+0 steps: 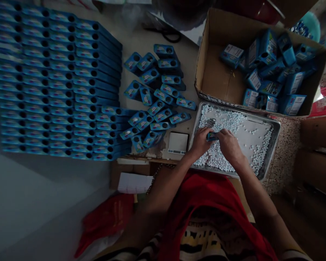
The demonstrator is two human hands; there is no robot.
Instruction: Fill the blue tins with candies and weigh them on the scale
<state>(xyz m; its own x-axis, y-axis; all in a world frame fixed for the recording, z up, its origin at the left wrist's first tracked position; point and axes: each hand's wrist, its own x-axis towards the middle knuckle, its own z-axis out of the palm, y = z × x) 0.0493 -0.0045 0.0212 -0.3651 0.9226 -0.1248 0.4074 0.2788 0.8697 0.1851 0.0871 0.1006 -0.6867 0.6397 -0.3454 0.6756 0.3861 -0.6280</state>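
Over a metal tray (275, 135) spread with small pale pellets (220, 157), my left hand (201, 142) is closed around a small blue box (212, 136). My right hand (229, 144) meets the box from the other side, its fingers bent together at the box's edge. Whether those fingers pinch the box or some pellets is hidden. A scoop-like metal piece (210, 122) lies among the pellets just beyond my left hand. Left of the tray sits a small digital scale (178, 142).
Blue boxes with round dark holes stand in tall stacks (46, 83) at left, and several loose ones (163, 96) lie nearer. A cardboard carton (213, 70) holding more blue boxes stands behind the tray. Scissors (171, 36) lie at the back.
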